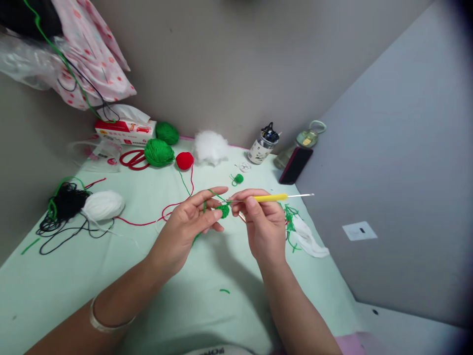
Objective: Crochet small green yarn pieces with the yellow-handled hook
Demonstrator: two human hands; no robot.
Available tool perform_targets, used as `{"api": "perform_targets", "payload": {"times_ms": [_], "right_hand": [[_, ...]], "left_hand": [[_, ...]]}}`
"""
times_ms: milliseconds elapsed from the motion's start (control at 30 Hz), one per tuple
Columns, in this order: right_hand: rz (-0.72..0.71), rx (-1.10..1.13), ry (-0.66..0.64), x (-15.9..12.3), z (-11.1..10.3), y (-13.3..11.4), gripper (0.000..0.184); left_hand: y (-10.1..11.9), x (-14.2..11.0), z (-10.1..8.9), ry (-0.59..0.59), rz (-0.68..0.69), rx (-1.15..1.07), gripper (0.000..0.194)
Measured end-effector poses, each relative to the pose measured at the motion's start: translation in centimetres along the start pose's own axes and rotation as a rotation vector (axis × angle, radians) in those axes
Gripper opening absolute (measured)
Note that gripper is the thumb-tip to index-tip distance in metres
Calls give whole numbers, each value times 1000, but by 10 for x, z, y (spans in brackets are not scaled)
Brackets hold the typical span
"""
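My left hand (190, 219) pinches a small green crocheted piece (223, 210) between thumb and fingers, with green yarn (184, 181) running over its index finger toward the back of the table. My right hand (260, 222) grips a crochet hook with a yellow handle (271, 198); its metal end sticks out to the right and its tip points at the green piece. Both hands hover above the pale green table cover (185, 296).
At the back lie two green yarn balls (159, 152), a red ball (184, 160), white stuffing (210, 146), red scissors (133, 159), a tissue box (125, 131), a jar (261, 146) and a phone (295, 165). White yarn (103, 205) and tangled black yarn (64, 204) sit left. White cloth (308, 239) lies right.
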State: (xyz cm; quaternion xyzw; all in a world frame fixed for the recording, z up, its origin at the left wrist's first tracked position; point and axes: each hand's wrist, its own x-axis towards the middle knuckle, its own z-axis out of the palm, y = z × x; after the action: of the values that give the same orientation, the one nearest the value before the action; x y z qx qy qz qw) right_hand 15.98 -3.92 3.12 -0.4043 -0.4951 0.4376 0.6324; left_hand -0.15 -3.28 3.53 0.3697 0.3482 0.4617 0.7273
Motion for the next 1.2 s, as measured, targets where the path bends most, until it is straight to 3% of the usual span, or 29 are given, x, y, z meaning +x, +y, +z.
{"api": "perform_targets", "payload": {"times_ms": [167, 400, 467, 633, 700, 767, 833, 867, 1000, 1100, 1200], "right_hand": [[12, 60, -40, 3, -2, -2, 18], [-133, -150, -67, -4, -2, -8, 18], [-252, -300, -92, -7, -1, -10, 18], [-734, -727, -171, -11, 1, -2, 22], [-862, -851, -114, -12, 1, 6, 25], [-941, -908, -51, -13, 1, 10, 26], [-885, -827, -48, -11, 0, 10, 27], [-780, -721, -55, -10, 0, 9, 26], [-359, -205, -32, -4, 1, 0, 19], [-262, -136, -81, -3, 3, 0, 16], [-282, -244, -63, -6, 5, 3, 17]], "left_hand": [[2, -1, -2, 4, 38, 16, 33], [1, -5, -5, 45, 94, 153, 34], [0, -5, -5, 79, 122, 215, 34], [-1, -4, 2, 198, 226, 323, 40], [-2, -4, 4, 151, 180, 195, 47], [-1, -3, 4, 48, 41, -5, 50], [1, -1, 1, -24, -109, -169, 47], [3, 0, 0, -33, -156, -219, 44], [8, 1, -3, -8, -111, -258, 44], [6, -1, 0, -55, -64, -202, 43], [1, -2, 3, 6, -11, -128, 43]]}}
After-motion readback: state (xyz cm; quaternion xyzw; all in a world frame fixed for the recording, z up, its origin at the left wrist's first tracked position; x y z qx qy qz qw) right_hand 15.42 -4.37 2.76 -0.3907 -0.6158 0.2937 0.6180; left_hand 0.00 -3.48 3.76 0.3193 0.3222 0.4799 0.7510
